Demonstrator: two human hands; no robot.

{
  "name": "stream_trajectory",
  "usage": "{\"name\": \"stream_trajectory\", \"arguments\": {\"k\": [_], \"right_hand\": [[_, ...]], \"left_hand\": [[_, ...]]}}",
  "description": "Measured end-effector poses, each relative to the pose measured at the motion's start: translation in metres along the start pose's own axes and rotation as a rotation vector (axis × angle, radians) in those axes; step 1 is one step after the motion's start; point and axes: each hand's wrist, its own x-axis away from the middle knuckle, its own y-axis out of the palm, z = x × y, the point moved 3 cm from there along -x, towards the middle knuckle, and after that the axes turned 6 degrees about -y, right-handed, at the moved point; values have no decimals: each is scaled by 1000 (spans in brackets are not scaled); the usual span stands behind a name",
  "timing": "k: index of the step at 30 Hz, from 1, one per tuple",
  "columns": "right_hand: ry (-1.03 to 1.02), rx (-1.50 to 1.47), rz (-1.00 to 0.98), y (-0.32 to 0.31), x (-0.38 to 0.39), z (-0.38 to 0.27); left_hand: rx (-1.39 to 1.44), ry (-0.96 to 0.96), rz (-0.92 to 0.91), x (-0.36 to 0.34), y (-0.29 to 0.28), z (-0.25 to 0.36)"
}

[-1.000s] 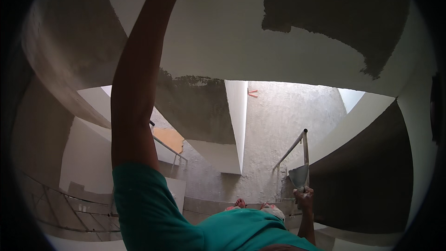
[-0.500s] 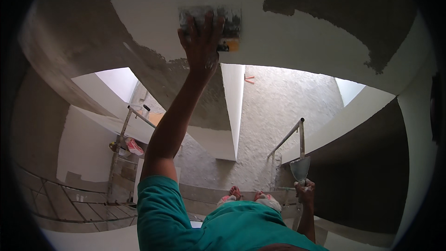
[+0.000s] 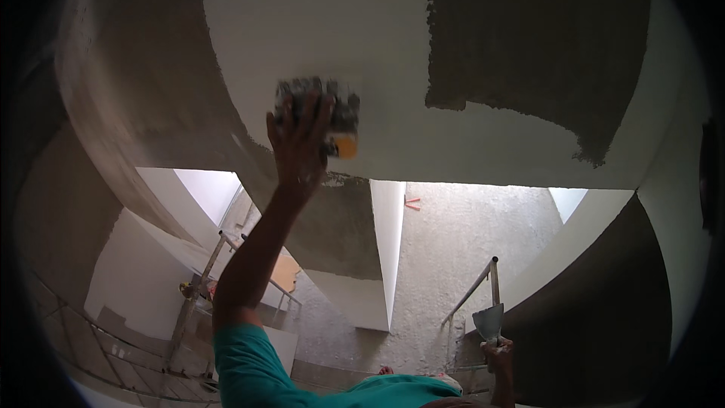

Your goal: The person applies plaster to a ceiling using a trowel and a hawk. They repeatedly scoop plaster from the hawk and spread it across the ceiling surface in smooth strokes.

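My left hand (image 3: 298,143) reaches up and grips a wide, flat plastering blade (image 3: 340,109), smeared with grey-white residue and bearing a yellow patch at its lower corner. The blade lies against the white-coated part of the wall (image 3: 317,23), slightly blurred by motion. My fingers spread over its back. Low on the right, my right hand (image 3: 497,353) is closed around the handle of a putty knife (image 3: 488,321), its broad grey blade pointing up. Whitish material covers that hand and the knife's base.
Dark uncoated plaster (image 3: 536,38) shows at upper right, with a ragged edge. Below the wall's lower edge, openings look onto a rough floor (image 3: 461,234). Metal scaffold rails stand at the right (image 3: 495,279) and left (image 3: 204,264). An orange tool (image 3: 411,203) lies on the floor.
The whole view has tilted up, so the wall and rails sit lower in the picture. My left hand with the blade has shifted slightly left along the wall. My right hand still holds the putty knife.
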Motion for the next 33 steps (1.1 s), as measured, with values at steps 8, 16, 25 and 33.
{"name": "stream_trajectory", "arguments": {"k": [8,16,25,33], "right_hand": [[-22,-60,79,33,17,-114],[-18,-2,214,26,8,-37],[-22,2,91,25,6,-57],[85,-16,89,33,12,-78]], "left_hand": [[25,123,292,-94,-42,12],[-6,135,325,-111,-52,13],[-93,188,406,-159,-50,13],[-99,108,494,-325,-102,39]]}}
